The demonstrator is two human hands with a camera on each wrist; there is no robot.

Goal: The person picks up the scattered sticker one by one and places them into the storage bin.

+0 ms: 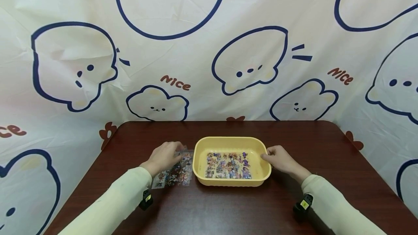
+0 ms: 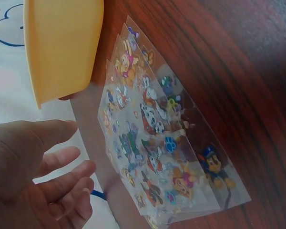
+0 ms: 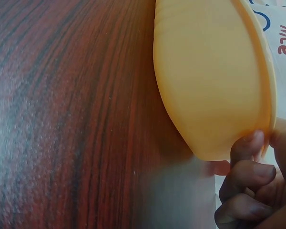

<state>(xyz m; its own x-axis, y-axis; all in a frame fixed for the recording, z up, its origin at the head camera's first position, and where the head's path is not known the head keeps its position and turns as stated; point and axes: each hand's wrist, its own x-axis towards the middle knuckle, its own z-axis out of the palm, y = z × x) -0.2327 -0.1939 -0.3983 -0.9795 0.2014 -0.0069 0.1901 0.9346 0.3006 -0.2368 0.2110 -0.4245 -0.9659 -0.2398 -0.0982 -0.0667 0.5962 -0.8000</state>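
Note:
A yellow plastic tray (image 1: pixel 232 182) stands on the table with a clear sheet of cartoon stickers (image 1: pixel 228 166) lying inside. My right hand (image 1: pixel 281 159) pinches its right rim, thumb inside and fingers outside, as the right wrist view also shows. Left of the tray lies a loose pile of transparent sticker sheets (image 1: pixel 179 171), overlapping one another. My left hand (image 1: pixel 164 157) hovers over the pile's far left part. In the left wrist view the fingers of that hand (image 2: pixel 62 176) are loosely bent, apart from the sheets (image 2: pixel 148 133), with nothing between them.
The dark wooden table (image 1: pixel 209 209) has rounded far corners. A pale cloth (image 1: pixel 202 57) printed with blue cartoon outlines hangs behind it and along both sides. Each wrist bears a small black device, such as the left one (image 1: pixel 146 199).

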